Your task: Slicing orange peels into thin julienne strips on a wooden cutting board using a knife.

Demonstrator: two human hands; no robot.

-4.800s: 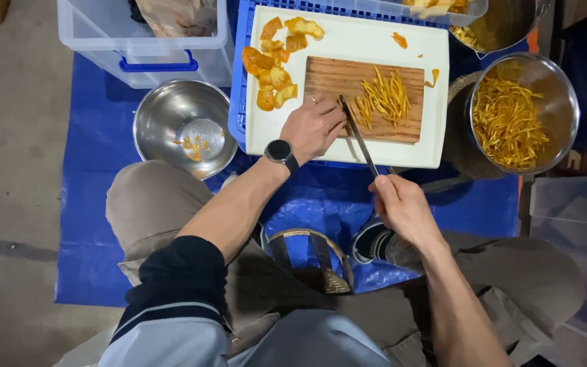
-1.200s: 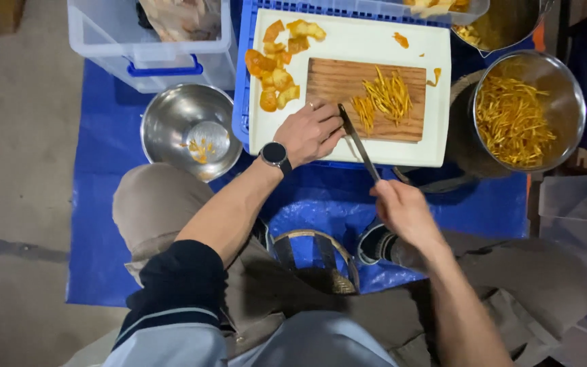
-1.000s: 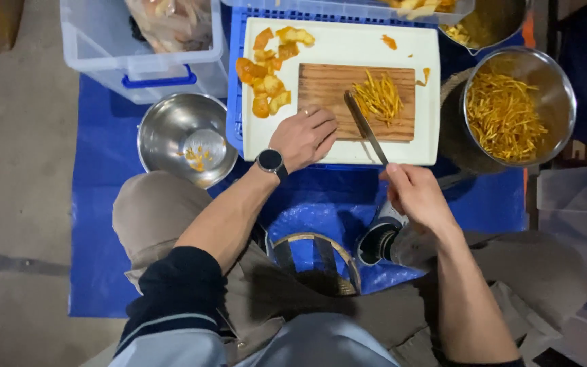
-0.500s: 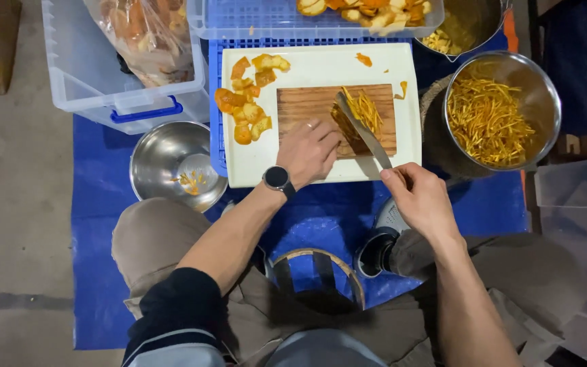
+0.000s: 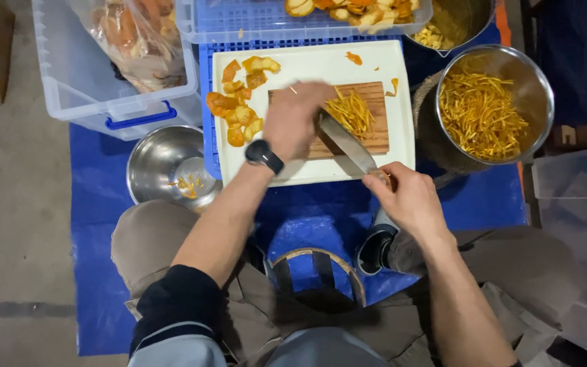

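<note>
My right hand (image 5: 407, 198) grips the handle of a large knife (image 5: 346, 144), whose blade lies slanted over a small wooden cutting board (image 5: 378, 133). My left hand (image 5: 295, 119), a black watch on its wrist, rests palm down on the board's left half, fingers bent, beside a pile of thin orange peel strips (image 5: 351, 111). The board sits on a white tray (image 5: 307, 68). Orange peel pieces (image 5: 239, 109) lie heaped on the tray's left side.
A steel bowl full of peel strips (image 5: 487, 109) stands to the right. Left of the tray, a nearly empty steel bowl (image 5: 164, 166) sits by my knee. Clear plastic bins (image 5: 113, 64) and a crate of peels (image 5: 348, 10) are at the back. A blue tarp (image 5: 96, 224) covers the floor.
My view has shifted closer over the tray. My left hand moved up from the board's lower edge onto it, and the knife blade swung further onto the board near the strips.
</note>
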